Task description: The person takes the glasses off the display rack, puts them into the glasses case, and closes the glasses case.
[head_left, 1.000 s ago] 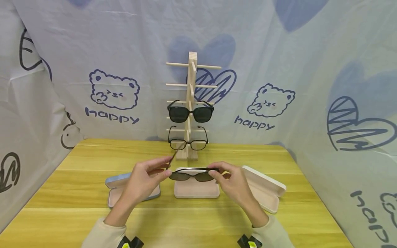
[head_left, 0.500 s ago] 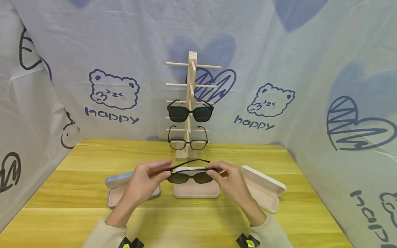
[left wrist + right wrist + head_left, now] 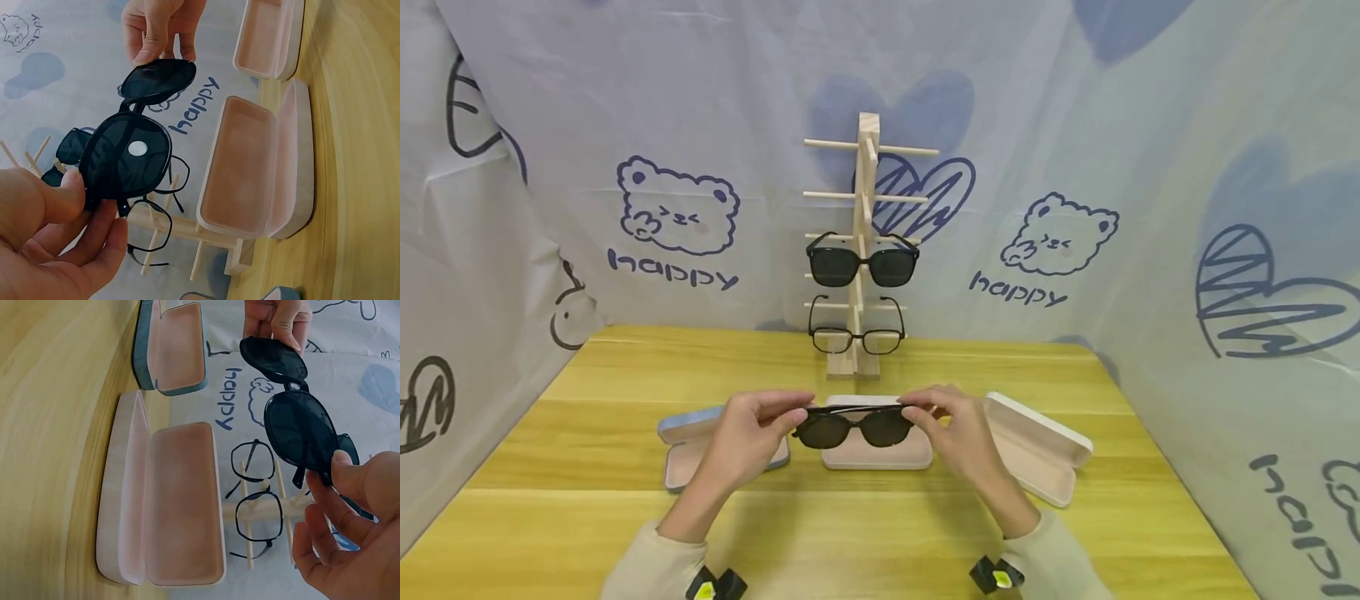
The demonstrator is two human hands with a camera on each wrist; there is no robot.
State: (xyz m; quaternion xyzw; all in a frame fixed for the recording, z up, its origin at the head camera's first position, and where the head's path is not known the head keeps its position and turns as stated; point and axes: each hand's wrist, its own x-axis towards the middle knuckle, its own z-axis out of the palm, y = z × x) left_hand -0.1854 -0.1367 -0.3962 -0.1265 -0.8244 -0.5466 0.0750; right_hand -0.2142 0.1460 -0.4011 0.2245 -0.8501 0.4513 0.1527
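Black sunglasses point(image 3: 825, 431) are held level in the air between both hands, dark lenses facing me and temples folded in behind them. My left hand point(image 3: 748, 433) pinches their left end between thumb and fingers; my right hand point(image 3: 955, 429) pinches the right end the same way. In the right wrist view, the thumb and forefinger of the right hand point(image 3: 356, 519) grip the frame's corner. Beneath and behind the sunglasses stands an open white glasses case point(image 3: 877, 458) with a pale pink lining; it holds nothing in the left wrist view.
An open blue case point(image 3: 685, 467) lies partly behind the left hand, another open white case point(image 3: 1045, 475) at the right. Behind them rises a wooden rack point(image 3: 867, 183) carrying black sunglasses point(image 3: 835, 267) and clear-lensed glasses point(image 3: 881, 342). A printed curtain point(image 3: 775, 83) surrounds the table.
The left temple, at first sticking out away from the frame, has folded in behind the lenses. The sunglasses have tilted so the lenses face me more fully. Both hands keep their hold.
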